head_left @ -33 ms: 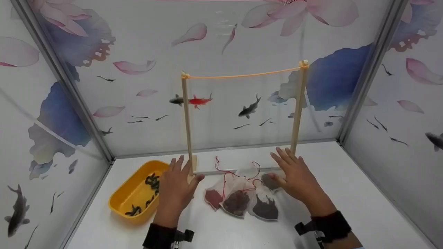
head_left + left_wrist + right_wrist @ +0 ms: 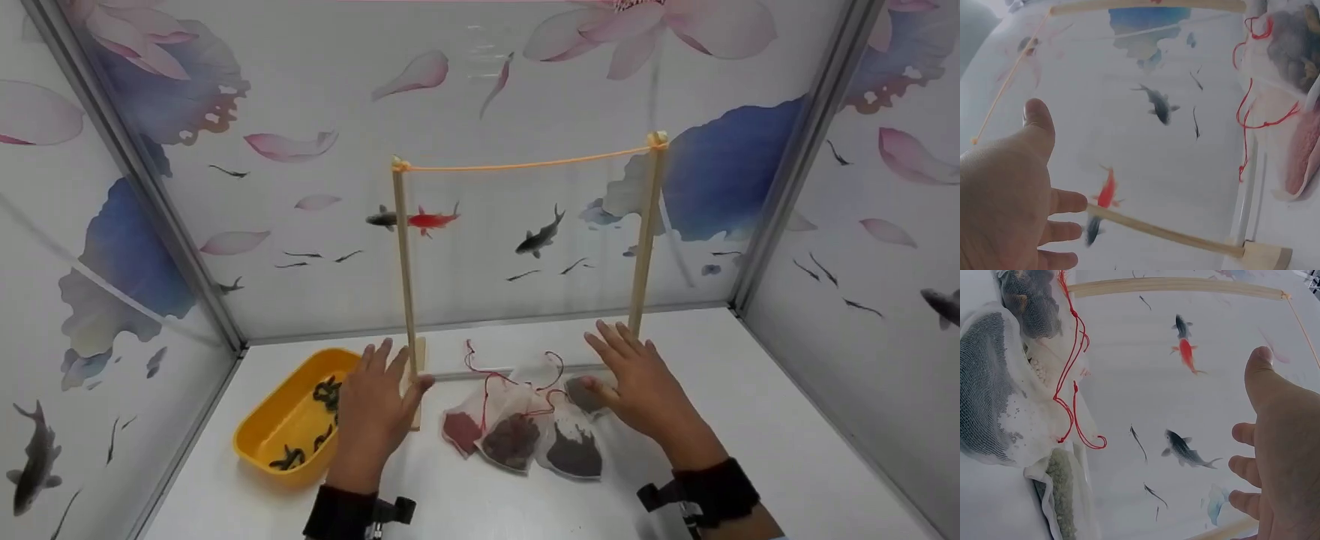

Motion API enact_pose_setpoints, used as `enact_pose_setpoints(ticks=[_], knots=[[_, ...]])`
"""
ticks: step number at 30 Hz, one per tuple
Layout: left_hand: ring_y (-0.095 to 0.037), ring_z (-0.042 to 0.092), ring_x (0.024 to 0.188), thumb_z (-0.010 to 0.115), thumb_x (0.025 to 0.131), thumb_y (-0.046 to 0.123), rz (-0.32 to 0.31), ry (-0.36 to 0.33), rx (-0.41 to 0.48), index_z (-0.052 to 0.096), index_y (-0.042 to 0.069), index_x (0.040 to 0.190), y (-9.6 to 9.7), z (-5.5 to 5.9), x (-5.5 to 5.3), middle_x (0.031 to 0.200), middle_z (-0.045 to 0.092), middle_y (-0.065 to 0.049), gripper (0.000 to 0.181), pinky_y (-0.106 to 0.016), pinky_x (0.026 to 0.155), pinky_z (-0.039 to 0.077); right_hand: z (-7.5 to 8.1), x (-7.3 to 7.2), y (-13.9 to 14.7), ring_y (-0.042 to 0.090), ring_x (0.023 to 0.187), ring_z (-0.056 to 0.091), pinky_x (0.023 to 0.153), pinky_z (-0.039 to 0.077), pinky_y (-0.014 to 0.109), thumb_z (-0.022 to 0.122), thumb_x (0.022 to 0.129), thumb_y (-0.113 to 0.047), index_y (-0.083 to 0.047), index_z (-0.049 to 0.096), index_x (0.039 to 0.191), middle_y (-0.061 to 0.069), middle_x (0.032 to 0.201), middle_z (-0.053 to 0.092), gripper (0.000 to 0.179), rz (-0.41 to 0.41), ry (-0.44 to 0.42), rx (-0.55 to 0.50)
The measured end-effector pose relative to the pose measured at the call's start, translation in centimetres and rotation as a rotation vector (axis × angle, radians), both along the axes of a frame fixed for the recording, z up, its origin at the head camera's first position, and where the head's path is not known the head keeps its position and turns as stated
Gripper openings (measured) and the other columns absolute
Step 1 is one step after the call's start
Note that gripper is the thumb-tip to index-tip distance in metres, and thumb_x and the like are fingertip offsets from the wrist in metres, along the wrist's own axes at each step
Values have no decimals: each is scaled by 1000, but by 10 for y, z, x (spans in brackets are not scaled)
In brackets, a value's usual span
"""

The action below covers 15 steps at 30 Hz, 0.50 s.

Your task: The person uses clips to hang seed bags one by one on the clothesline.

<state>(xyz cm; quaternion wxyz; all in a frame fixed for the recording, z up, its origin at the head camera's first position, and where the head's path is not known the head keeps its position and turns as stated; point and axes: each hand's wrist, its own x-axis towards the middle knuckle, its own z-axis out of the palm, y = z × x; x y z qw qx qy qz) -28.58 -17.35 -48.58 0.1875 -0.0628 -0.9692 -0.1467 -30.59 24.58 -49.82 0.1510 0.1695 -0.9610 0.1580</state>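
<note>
Both hands hover palm-down with fingers spread, holding nothing. My left hand [image 2: 371,412] is between the yellow basin [image 2: 289,412] and the left wooden post [image 2: 403,262], overlapping the basin's right side in the head view. Near the right post [image 2: 646,240] is my right hand [image 2: 643,390], its thumb in front of a grey-filled drawstring pouch [image 2: 581,396]. Between the hands lie sheer white drawstring pouches with red cords: one with reddish contents [image 2: 461,433], one brown [image 2: 511,442], one dark [image 2: 574,454]. The left wrist view shows my left thumb [image 2: 1039,124] raised, fingers extended.
An orange cord [image 2: 525,164] runs between the tops of the two posts. Small dark green pieces [image 2: 328,391], too small to identify, lie in the basin. Printed panels with metal corner frames [image 2: 202,292] enclose the white table [image 2: 465,502] at back and sides.
My left hand has shifted slightly to the left, toward the basin. The right hand, pouches and posts look nearly unmoved.
</note>
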Motion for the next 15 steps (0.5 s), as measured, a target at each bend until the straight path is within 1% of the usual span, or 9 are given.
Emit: enact_pose_setpoints(ticks=[3,5,7,10,12,13,15], knots=[[-50,53,154,59,116,53,45,-33,45,64,3,158,-26,3,-3,168,56,-25,65,-71,122,48,-2,3,-2,47,172,33,132,28,81,70,110,-53,-16,50,172,14,184,39,75,14,7,-18],[-51,56,148,59,118,44,94,-84,69,64,-1,154,-48,3,-4,163,58,-28,58,-72,116,51,-1,5,-5,47,171,35,133,29,78,71,110,-53,-17,53,171,13,183,42,73,32,13,-23],[-54,56,145,58,119,39,142,-151,90,63,-4,154,-71,0,-5,160,58,-31,55,-74,112,52,0,6,-9,46,171,35,134,30,76,70,110,-54,-18,54,170,11,183,43,72,54,15,-16],[-60,51,147,58,119,37,202,-283,106,60,-7,157,-104,-10,-7,162,53,-37,58,-77,114,49,3,8,-19,45,171,36,134,32,74,68,110,-57,-21,54,170,7,183,42,72,94,-11,-5],[-62,50,148,60,118,36,222,-361,126,58,-8,159,-121,-17,-9,164,50,-40,61,-76,116,49,4,9,-28,43,171,37,133,33,74,66,110,-61,-23,53,171,6,183,42,72,121,-36,4],[-63,51,148,63,117,37,230,-393,137,57,-9,159,-129,-20,-10,164,51,-41,62,-75,116,49,5,9,-34,42,170,38,133,34,74,64,110,-62,-24,53,171,5,183,43,73,142,-53,3],[-62,56,144,68,114,37,239,-436,152,59,-12,155,-141,-26,-12,161,55,-41,65,-72,113,53,8,8,-46,41,171,38,133,35,72,61,111,-65,-25,51,172,4,184,43,73,188,-87,1]])
